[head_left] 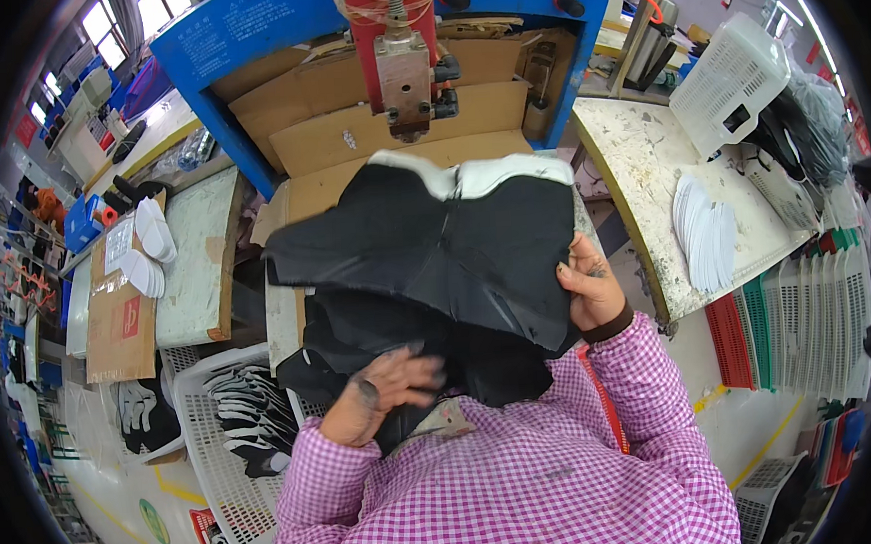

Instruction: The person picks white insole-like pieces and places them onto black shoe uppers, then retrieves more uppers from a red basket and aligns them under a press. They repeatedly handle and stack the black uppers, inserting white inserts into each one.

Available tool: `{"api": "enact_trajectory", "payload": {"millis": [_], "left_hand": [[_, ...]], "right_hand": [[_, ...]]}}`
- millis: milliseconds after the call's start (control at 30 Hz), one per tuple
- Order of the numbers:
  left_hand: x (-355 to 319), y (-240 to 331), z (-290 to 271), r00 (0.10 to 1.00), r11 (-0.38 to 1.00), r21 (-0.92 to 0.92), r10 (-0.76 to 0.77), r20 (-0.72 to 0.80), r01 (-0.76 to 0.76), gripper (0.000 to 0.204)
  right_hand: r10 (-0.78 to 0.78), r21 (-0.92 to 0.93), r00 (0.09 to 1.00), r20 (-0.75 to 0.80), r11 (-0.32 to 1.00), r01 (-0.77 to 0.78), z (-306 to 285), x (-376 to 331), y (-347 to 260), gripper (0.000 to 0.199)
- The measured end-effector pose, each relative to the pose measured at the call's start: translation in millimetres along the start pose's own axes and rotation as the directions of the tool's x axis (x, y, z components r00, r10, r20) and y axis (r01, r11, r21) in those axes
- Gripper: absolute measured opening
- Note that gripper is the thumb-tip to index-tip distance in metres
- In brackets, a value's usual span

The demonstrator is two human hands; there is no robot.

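A wide black fabric piece (444,247) with white edging along its far side is spread in front of me. At its right edge my right hand (594,286) grips it, thumb on top and fingers mostly underneath. Below it hang more black fabric pieces (380,328), partly hidden by the upper one and resting close to my body. My left hand (394,386) is over these lower pieces, slightly blurred, its fingers stretched out and holding nothing I can see.
Ahead stands a blue machine (251,47) with a metal press head (405,84) above cardboard. The right table (635,156) bears white insole-shaped pieces (703,231) and a white basket (733,84). More white pieces (152,231) lie left, above a basket (194,409) of black-and-white pieces.
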State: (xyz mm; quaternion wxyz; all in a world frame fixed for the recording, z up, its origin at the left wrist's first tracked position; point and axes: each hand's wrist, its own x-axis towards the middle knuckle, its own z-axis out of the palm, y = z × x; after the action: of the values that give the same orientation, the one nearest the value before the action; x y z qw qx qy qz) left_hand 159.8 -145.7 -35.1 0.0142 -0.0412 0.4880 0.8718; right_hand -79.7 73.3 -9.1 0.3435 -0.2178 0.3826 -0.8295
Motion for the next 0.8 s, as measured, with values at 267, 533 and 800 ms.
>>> {"api": "enact_trajectory", "payload": {"millis": [267, 533, 800], "left_hand": [[35.4, 19.6, 5.2, 0.838, 0.771, -0.406, 0.290, -0.463, -0.491, 0.056], [61.0, 36.6, 6.9, 0.652, 0.795, -0.209, 0.281, -0.704, -0.569, 0.045], [80.2, 30.0, -8.8, 0.667, 0.724, -0.320, 0.253, -0.701, -0.611, 0.046]], "right_hand": [[-0.032, -0.587, 0.998, -0.044, 0.810, 0.000, -9.7, 0.4, 7.4, 0.013], [0.125, -0.789, 0.992, -0.011, 0.609, -0.085, -17.7, 30.1, -26.8, 0.018], [0.081, -0.322, 0.975, -0.205, 0.936, -0.145, -31.4, 19.8, -11.1, 0.026]]}}
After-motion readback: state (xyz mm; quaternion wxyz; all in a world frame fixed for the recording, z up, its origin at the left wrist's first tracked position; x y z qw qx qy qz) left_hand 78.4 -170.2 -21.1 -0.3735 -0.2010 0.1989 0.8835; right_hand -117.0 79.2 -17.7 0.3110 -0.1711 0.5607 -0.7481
